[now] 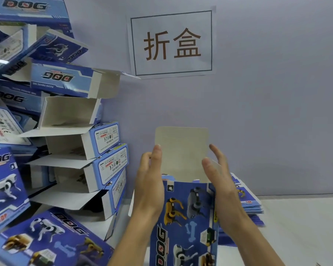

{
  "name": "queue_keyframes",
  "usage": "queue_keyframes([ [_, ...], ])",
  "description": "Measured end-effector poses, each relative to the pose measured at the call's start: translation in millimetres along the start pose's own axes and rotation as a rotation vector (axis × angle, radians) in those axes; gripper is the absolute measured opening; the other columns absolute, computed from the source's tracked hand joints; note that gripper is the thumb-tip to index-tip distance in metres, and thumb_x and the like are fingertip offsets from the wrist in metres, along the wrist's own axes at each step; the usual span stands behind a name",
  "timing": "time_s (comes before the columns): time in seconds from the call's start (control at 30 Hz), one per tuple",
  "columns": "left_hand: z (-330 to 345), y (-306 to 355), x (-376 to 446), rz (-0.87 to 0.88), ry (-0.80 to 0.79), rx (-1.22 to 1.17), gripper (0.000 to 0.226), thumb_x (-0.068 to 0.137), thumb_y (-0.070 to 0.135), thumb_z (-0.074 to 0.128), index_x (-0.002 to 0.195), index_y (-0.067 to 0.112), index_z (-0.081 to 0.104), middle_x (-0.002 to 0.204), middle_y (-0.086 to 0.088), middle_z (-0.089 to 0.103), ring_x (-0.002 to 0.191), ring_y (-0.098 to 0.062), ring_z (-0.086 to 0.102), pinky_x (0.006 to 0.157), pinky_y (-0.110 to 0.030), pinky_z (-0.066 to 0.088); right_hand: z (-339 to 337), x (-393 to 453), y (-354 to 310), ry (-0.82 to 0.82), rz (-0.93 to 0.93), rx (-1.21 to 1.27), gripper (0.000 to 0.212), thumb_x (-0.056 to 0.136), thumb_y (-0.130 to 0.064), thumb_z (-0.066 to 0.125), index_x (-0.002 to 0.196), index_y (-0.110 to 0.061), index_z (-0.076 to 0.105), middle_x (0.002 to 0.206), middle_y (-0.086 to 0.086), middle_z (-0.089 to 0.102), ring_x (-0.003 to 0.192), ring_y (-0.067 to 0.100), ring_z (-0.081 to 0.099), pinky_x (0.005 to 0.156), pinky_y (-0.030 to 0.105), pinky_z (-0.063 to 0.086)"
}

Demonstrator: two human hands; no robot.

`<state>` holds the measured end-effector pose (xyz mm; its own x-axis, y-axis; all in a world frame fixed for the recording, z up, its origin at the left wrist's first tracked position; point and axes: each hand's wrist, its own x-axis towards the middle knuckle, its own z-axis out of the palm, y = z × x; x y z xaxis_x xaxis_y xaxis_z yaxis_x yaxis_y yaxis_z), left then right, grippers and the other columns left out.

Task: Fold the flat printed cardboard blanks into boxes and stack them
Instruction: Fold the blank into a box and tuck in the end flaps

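A blue printed box (185, 223) with toy dogs on its front stands upright between my hands, its plain top flap (181, 150) raised and its mouth open. My left hand (149, 187) presses flat against the box's left side, fingers straight and reaching up beside the flap. My right hand (221, 187) lies flat against the right side, fingers straight. Behind my right hand lies a stack of flat blanks (250, 204) on the white table (296, 227). At the left rises a pile of folded boxes (81, 150) with open ends.
A paper sign (172, 43) with two characters hangs on the grey wall behind. More folded boxes (46, 237) lie at the lower left, leaning against the pile. The pile reaches the top left corner and leans rightward.
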<state>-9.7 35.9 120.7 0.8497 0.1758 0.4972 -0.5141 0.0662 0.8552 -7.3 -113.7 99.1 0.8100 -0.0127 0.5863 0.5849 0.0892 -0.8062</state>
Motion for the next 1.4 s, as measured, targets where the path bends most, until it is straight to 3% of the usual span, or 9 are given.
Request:
queue_keyframes([
  [0.1,7.0,-6.0,-2.7,0.011,0.091,0.033,0.027,0.093,0.07,0.037,0.079,0.054,0.054,0.075,0.03,0.06,0.068,0.013,0.057,0.07,-0.026,0.044,3.8,-10.6,3.3,0.073,-0.004,-0.04,0.066,0.081,-0.061,0.05,0.142,-0.053,0.028,0.091,-0.057,0.052,0.092,-0.037,0.045,0.076,0.007,0.042],
  [0.23,11.1,-17.6,-6.6,0.003,0.16,0.002,0.034,0.097,0.056,0.043,0.096,0.024,0.055,0.076,-0.003,0.061,0.074,-0.03,0.059,0.072,-0.05,0.05,7.2,-6.8,5.2,0.079,-0.02,-0.083,0.05,0.095,-0.053,0.051,0.14,-0.043,0.034,0.084,-0.054,0.054,0.085,-0.033,0.05,0.067,-0.004,0.04],
  [0.4,11.0,-35.3,-7.0,-0.065,0.128,-0.049,0.025,0.101,0.025,0.042,0.096,0.012,0.063,0.085,-0.006,0.068,0.067,-0.012,0.067,0.056,-0.028,0.052,-0.2,-4.5,18.3,0.159,0.009,-0.083,0.025,0.105,-0.027,0.041,0.129,-0.029,0.049,0.081,-0.044,0.061,0.077,-0.025,0.057,0.057,-0.002,0.041],
  [0.63,19.5,-48.9,-22.5,-0.01,0.145,0.0,0.036,0.086,0.045,0.041,0.108,0.024,0.06,0.093,-0.003,0.069,0.089,-0.024,0.066,0.071,-0.039,0.056,3.2,-18.6,34.5,0.206,0.003,-0.057,0.04,0.09,-0.043,0.045,0.129,-0.032,0.05,0.103,-0.015,0.07,0.094,0.006,0.068,0.07,0.018,0.054],
  [0.87,13.0,-45.3,-18.8,0.01,0.13,0.06,0.034,0.085,0.04,0.039,0.098,0.012,0.052,0.076,-0.013,0.063,0.065,-0.026,0.066,0.05,-0.03,0.05,-12.9,-8.7,17.9,0.194,0.116,-0.457,0.016,0.1,-0.031,0.05,0.111,-0.039,0.059,0.103,-0.018,0.066,0.093,0.0,0.061,0.062,0.016,0.045],
  [1.0,14.3,-40.4,-21.9,0.037,0.109,0.158,0.03,0.085,0.035,0.038,0.092,0.009,0.051,0.068,-0.014,0.057,0.054,-0.008,0.057,0.044,-0.012,0.041,-26.3,1.2,-0.8,0.225,0.133,-0.681,0.025,0.095,-0.025,0.052,0.085,-0.016,0.073,0.07,-0.011,0.067,0.064,0.005,0.057,0.058,0.023,0.043],
  [1.13,1.2,-28.2,-8.4,-0.035,-0.038,0.515,0.016,0.1,0.021,0.038,0.091,0.014,0.05,0.07,-0.006,0.055,0.06,-0.009,0.05,0.048,-0.02,0.035,-25.0,3.6,-10.7,0.254,0.124,-0.896,0.035,0.089,-0.009,0.048,0.055,-0.002,0.045,0.046,0.002,0.036,0.044,0.014,0.026,0.04,0.021,0.022],
  [1.3,-6.0,3.4,2.2,-0.142,-0.073,0.958,0.011,0.096,0.022,0.043,0.096,0.017,0.053,0.097,0.0,0.047,0.078,-0.017,0.046,0.065,-0.032,0.036,-13.9,1.0,-12.0,0.276,0.111,-0.945,0.033,0.091,-0.015,0.051,0.063,0.001,0.057,0.053,0.013,0.053,0.044,0.019,0.037,0.039,0.024,0.03],
  [1.4,-0.8,12.3,-7.3,-0.08,0.006,1.091,0.016,0.096,0.029,0.05,0.086,0.017,0.046,0.081,0.004,0.044,0.069,-0.012,0.045,0.054,-0.027,0.033,-11.1,0.4,-15.6,0.308,0.159,-0.974,0.03,0.089,-0.016,0.052,0.063,0.0,0.056,0.054,0.01,0.054,0.045,0.021,0.043,0.039,0.025,0.035],
])
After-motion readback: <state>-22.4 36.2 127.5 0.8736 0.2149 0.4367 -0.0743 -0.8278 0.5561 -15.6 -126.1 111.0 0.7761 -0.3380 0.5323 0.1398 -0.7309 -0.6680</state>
